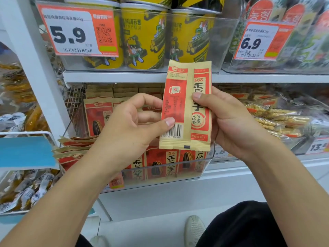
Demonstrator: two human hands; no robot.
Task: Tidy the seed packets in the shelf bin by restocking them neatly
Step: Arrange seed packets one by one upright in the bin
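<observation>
Head view, store shelf. Both hands hold one packet upright in front of the bin, its back side with the barcode facing the camera.

Left hand: thumb pressed on the packet's lower left edge just above the barcode, fingers curled behind it. Pinch grip, light.
Right hand: thumb on the front near mid-height, fingers wrapped round the right edge and behind. Firm hold.

The packet sits above the bin's front right section, clear of the stock, its top edge overlapping the shelf rail above.

Bin contents: a front row of packets standing face out against the clear wall, more standing further back on the left, and several lying flat and fanned at the left corner, spilling over the rim. That corner is the untidy part.

Step in hand, as I judge it: inspecting or orienting a single packet before it goes back. The task looks part done; the front row is fairly straight, the left pile is not.

Next move calls for: turning the packet so its face points outward like the front row, then lowering it upright into a gap behind that row. Left hand probably has to let go to part the stock. The flat ones at the left need gathering and standing afterwards.

Risk: a paper packet could crease if forced into a tight row.
</observation>
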